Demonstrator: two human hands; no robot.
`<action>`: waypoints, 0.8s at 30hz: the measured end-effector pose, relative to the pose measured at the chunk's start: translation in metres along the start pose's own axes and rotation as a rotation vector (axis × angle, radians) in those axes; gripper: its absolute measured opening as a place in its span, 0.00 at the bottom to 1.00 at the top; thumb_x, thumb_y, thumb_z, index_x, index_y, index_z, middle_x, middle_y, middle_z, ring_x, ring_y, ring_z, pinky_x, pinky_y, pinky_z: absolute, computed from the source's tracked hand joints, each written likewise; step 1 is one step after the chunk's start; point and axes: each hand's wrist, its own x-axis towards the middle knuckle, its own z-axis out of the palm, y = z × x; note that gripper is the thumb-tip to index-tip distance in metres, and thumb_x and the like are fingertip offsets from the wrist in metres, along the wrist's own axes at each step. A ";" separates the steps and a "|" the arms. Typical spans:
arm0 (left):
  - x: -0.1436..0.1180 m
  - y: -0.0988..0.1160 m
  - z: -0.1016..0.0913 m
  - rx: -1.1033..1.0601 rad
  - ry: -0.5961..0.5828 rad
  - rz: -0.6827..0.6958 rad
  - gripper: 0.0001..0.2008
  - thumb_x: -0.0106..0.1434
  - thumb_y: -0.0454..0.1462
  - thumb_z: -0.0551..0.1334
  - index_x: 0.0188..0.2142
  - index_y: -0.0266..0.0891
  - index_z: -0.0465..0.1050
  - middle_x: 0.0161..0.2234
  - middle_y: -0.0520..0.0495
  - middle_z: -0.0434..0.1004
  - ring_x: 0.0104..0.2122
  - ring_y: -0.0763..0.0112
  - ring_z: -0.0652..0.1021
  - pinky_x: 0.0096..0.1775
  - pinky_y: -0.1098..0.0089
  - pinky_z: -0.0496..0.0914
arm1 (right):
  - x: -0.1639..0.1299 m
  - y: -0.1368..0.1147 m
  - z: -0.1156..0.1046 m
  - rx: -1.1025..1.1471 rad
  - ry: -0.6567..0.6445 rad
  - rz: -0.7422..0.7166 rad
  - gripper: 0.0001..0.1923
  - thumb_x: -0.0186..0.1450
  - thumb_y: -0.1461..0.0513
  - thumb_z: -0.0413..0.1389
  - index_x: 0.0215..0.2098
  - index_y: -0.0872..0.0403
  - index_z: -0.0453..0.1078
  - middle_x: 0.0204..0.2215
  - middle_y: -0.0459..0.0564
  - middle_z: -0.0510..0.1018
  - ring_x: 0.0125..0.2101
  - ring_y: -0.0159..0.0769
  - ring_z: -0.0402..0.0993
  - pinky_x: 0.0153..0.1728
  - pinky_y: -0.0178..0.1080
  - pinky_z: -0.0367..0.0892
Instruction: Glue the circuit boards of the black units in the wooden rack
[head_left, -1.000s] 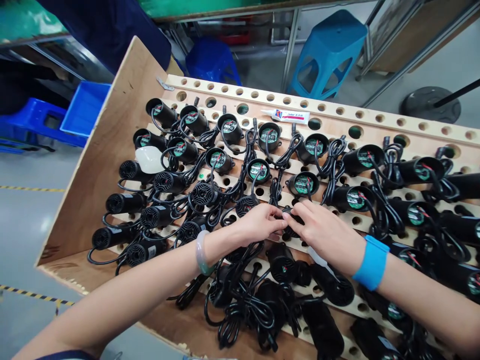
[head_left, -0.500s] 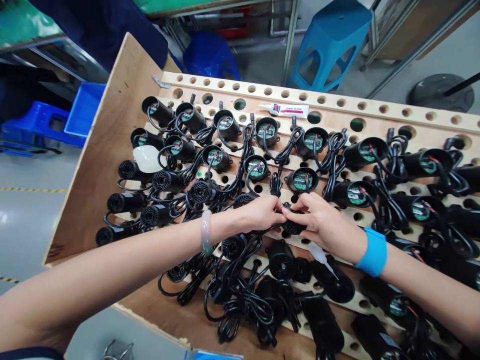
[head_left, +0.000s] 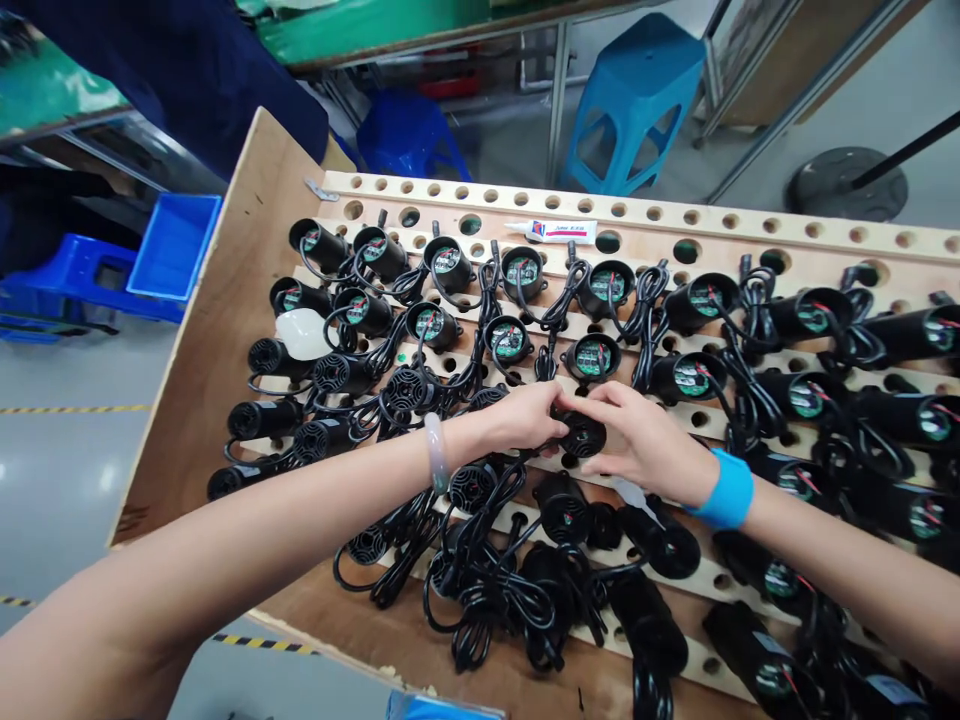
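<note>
Near the middle of the wooden rack, both hands meet at a black cylindrical housing (head_left: 583,435) with a slotted round end. My left hand (head_left: 529,415) is closed, its fingertips pinching the housing's left side. From the right, my right hand (head_left: 649,440) curves its fingers round the same housing, the index finger reaching over the top to my left fingertips. Just behind stands an open housing (head_left: 592,357) with a green circuit board inside. Below my right hand lies a translucent white pointed piece (head_left: 636,497) on a black housing (head_left: 664,545).
The wooden rack (head_left: 652,212) has rows of holes holding several black housings with coiled cables (head_left: 517,605). A white glue tube (head_left: 559,232) lies at the back, and a white translucent object (head_left: 302,333) at left. Beyond are a blue stool (head_left: 637,100), a blue bin (head_left: 174,245) and a person's dark clothing (head_left: 225,80).
My right fingers have spread a little wider round the housing, and more of its slotted end shows. My left hand keeps its pinch. The whole view has shifted slightly.
</note>
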 end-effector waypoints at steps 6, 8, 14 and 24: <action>0.006 0.011 -0.008 0.020 -0.115 -0.015 0.07 0.60 0.26 0.59 0.36 0.36 0.64 0.20 0.56 0.68 0.20 0.76 0.72 0.22 0.77 0.62 | 0.002 -0.017 -0.002 0.200 -0.223 0.372 0.24 0.65 0.61 0.56 0.58 0.57 0.60 0.24 0.47 0.75 0.24 0.36 0.74 0.31 0.38 0.70; 0.010 0.014 -0.010 0.013 -0.159 -0.028 0.04 0.63 0.28 0.58 0.35 0.36 0.63 0.22 0.55 0.69 0.20 0.75 0.73 0.24 0.76 0.66 | 0.007 -0.017 -0.003 0.283 -0.282 0.424 0.26 0.65 0.63 0.56 0.61 0.53 0.57 0.21 0.44 0.75 0.18 0.32 0.72 0.22 0.33 0.68; 0.021 0.013 -0.016 0.020 -0.241 -0.034 0.09 0.63 0.31 0.62 0.34 0.37 0.59 0.27 0.55 0.69 0.24 0.72 0.77 0.28 0.73 0.72 | 0.015 -0.017 -0.003 0.410 -0.315 0.542 0.33 0.63 0.64 0.58 0.64 0.51 0.55 0.18 0.42 0.75 0.16 0.31 0.71 0.13 0.27 0.64; 0.012 0.002 -0.003 0.242 -0.027 0.166 0.08 0.61 0.32 0.63 0.36 0.39 0.62 0.23 0.56 0.68 0.22 0.73 0.74 0.25 0.75 0.63 | 0.015 -0.010 0.004 0.570 -0.289 0.583 0.35 0.59 0.64 0.61 0.63 0.56 0.59 0.13 0.43 0.71 0.14 0.32 0.70 0.12 0.26 0.62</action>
